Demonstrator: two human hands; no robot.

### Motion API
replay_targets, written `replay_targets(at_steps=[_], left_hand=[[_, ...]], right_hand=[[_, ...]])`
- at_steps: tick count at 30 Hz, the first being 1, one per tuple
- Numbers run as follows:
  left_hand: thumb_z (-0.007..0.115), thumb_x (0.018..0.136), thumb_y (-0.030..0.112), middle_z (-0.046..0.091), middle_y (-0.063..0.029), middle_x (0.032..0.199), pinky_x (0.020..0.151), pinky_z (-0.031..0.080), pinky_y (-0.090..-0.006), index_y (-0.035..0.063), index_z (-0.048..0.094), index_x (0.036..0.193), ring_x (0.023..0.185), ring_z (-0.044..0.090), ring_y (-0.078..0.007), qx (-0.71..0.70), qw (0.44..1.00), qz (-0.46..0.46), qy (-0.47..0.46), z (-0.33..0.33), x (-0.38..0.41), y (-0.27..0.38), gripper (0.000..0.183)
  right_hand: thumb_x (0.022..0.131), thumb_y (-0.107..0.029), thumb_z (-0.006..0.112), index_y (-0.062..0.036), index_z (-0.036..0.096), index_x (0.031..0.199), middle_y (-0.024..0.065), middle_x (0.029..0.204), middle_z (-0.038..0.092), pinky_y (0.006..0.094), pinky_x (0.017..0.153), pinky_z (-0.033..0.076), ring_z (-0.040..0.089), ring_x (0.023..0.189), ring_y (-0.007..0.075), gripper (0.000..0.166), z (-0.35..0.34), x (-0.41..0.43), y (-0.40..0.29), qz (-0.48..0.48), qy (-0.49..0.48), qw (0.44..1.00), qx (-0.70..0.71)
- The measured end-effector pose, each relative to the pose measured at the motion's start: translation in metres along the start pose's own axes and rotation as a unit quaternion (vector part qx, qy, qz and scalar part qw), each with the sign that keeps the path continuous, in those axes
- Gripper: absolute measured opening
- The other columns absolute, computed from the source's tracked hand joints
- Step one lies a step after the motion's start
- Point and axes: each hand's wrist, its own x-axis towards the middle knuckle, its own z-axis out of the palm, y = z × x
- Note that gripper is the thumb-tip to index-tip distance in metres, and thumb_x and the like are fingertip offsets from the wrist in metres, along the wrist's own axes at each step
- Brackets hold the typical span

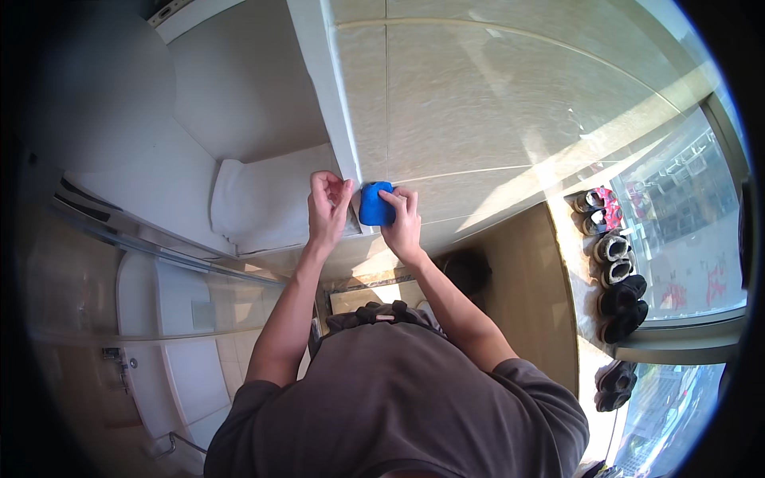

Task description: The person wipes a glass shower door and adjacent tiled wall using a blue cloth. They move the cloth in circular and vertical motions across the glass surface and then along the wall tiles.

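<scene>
My right hand [403, 224] holds a small blue cloth or sponge pad [376, 204], with its fingers over the pad's right side. The pad lies against the beige tiled wall [454, 119], right beside the white frame [327, 89] of a recess. Left of it, my left hand [327, 209] is raised in front of that frame with its fingers loosely curled. Nothing shows between the left thumb and fingers. Whether that hand touches the frame cannot be made out. Behind it, a white cushion-like piece [269, 194] lies in the recess.
Several pairs of shoes [621, 293] line the sill under the window [681, 221] at right. A wood-toned panel [526, 287] and a dark round object [469, 272] are below the wall. At lower left, white bathroom fixtures [191, 370] show near a glass panel [77, 299].
</scene>
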Motion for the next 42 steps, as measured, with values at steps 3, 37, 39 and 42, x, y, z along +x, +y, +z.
replay_targets(at_steps=[3, 37, 39, 42], left_hand=[[0.069, 0.083, 0.013, 0.048, -0.0019, 0.068, 0.055, 0.039, -0.0223, 0.0029, 0.043, 0.091, 0.060, 0.046, -0.0070, 0.045, 0.998, 0.023, 0.025, 0.003, 0.002, 0.009, 0.029], [0.084, 0.068, 0.017, 0.043, 0.0008, 0.076, 0.052, 0.034, -0.0200, 0.0051, 0.037, 0.090, 0.064, 0.038, -0.0053, 0.088, 0.983, 0.083, 0.138, 0.032, 0.011, -0.001, 0.054], [0.084, 0.068, 0.017, 0.043, 0.0011, 0.076, 0.052, 0.034, -0.0198, 0.0052, 0.037, 0.090, 0.063, 0.038, -0.0052, 0.063, 0.985, 0.080, 0.140, 0.035, 0.012, -0.004, 0.054], [0.085, 0.066, 0.023, 0.039, -0.0004, 0.070, 0.051, 0.032, -0.0269, 0.0047, 0.036, 0.087, 0.060, 0.035, -0.0094, 0.049, 0.988, 0.039, 0.140, 0.035, 0.009, 0.008, 0.056]], right_hand=[[0.056, 0.013, 0.062, -0.0162, 0.053, 0.117, 0.0156, 0.104, 0.049, 0.0401, 0.063, 0.053, 0.057, 0.090, 0.0365, 0.068, -0.010, 0.013, -0.007, -0.004, 0.027, 1.000, 0.001], [0.057, 0.015, 0.057, -0.0150, 0.054, 0.117, 0.0175, 0.105, 0.049, 0.0420, 0.070, 0.050, 0.056, 0.091, 0.0381, 0.067, -0.098, 0.074, 0.019, -0.064, 0.162, 0.983, -0.056], [0.059, 0.016, 0.054, -0.0131, 0.053, 0.118, 0.0194, 0.104, 0.049, 0.0438, 0.075, 0.049, 0.054, 0.095, 0.0389, 0.066, -0.082, 0.043, 0.039, -0.040, 0.134, 0.989, -0.055], [0.059, 0.017, 0.053, -0.0120, 0.053, 0.115, 0.0187, 0.105, 0.048, 0.0434, 0.080, 0.049, 0.053, 0.097, 0.0390, 0.063, -0.070, 0.011, 0.058, 0.020, 0.088, 0.995, -0.047]])
